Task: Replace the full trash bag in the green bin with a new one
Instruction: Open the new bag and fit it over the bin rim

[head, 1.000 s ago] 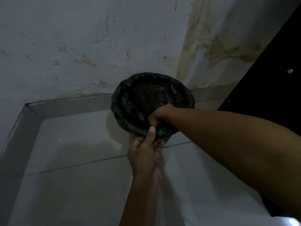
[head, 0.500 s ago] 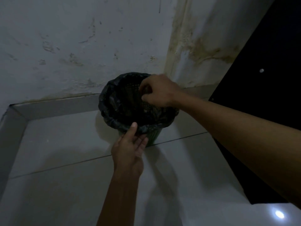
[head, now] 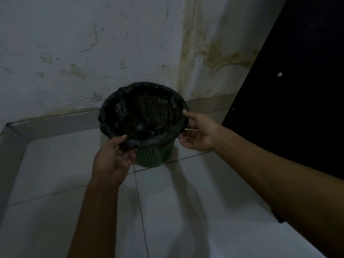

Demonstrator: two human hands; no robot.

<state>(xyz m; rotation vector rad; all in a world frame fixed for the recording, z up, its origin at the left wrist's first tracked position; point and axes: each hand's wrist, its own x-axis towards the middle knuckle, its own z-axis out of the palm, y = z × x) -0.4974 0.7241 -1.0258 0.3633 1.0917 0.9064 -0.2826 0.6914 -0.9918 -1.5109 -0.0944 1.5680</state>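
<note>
A green perforated bin (head: 154,155) stands on the tiled floor in the corner of two walls. A black trash bag (head: 111,116) lines it, its edge folded down over the rim all round. My left hand (head: 114,157) grips the folded bag edge at the near rim, thumb on top and fingers under. My right hand (head: 199,134) holds the rim's right side, thumb on the bag and fingers below the fold. Inside, the bin's mesh wall shows through at the back, with the bag crumpled low.
White floor tiles (head: 186,211) spread in front of the bin. A stained white wall (head: 93,53) rises close behind it. A black panel (head: 297,90) stands immediately right of the bin, close behind my right forearm.
My right hand came out of the bin and moved from the far rim to the right rim. My left hand slid left along the near rim and took hold of the bag edge.
</note>
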